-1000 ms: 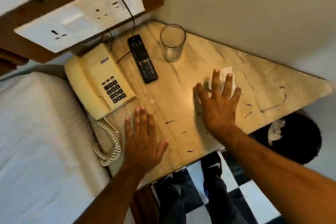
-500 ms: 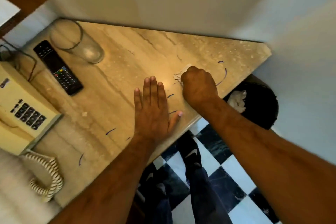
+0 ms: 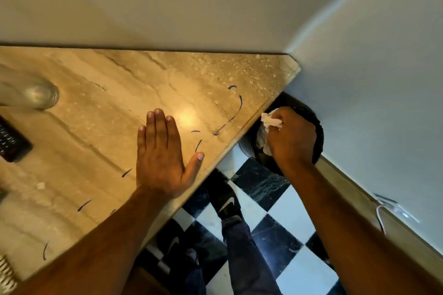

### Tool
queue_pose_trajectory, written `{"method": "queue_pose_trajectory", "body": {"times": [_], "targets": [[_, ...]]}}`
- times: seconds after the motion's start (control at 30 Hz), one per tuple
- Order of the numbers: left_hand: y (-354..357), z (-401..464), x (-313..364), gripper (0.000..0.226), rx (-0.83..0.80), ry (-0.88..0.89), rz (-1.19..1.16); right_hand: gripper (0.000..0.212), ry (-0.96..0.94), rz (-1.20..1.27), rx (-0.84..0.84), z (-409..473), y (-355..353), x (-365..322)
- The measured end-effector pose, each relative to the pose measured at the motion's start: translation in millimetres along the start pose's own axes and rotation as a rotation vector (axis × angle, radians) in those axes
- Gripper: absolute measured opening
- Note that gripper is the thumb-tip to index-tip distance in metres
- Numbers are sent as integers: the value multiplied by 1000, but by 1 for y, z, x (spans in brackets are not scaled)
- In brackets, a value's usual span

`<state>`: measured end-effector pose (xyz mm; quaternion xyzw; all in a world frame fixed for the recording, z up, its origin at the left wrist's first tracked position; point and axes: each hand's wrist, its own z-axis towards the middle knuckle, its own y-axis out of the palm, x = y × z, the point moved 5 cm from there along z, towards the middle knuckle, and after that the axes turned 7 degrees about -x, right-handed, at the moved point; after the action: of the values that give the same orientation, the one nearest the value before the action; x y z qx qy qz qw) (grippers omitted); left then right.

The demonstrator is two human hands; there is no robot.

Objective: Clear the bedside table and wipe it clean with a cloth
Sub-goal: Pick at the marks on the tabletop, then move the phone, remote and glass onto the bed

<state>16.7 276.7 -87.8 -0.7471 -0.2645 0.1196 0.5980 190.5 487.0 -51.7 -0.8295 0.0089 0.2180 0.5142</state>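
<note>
Table: we look down on a beige marble table [image 3: 100, 108] set against a pale wall, its top marked with short dark scraps [image 3: 236, 112] from about 7 o'clock round to 2 o'clock of the flat hand.
Left hand: our left hand [image 3: 160, 158] lies palm-down near the table's front edge, fingers straight and together, thumb spread toward 3 o'clock, gripping nothing.
Right hand: our right hand [image 3: 291, 137] is off the table at 3 o'clock of the left, its grip closed on a crumpled white tissue [image 3: 271, 121].
Bin: a black bin [image 3: 318, 132] stands on the chequered floor [image 3: 275, 211] directly under that fist; more white paper appears to lie inside, though the hand hides most of it.
Left edge: a blurred drinking glass [image 3: 36, 96] at 10 o'clock, with a black remote [image 3: 10, 141] just below it.
</note>
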Motion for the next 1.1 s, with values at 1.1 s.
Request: {"method": "queue_pose_trajectory", "body": {"times": [1.1], "targets": [[24,-243,-164,78,124,-609,-192,44,-1249,-164,-345,-237,190,-210]]}}
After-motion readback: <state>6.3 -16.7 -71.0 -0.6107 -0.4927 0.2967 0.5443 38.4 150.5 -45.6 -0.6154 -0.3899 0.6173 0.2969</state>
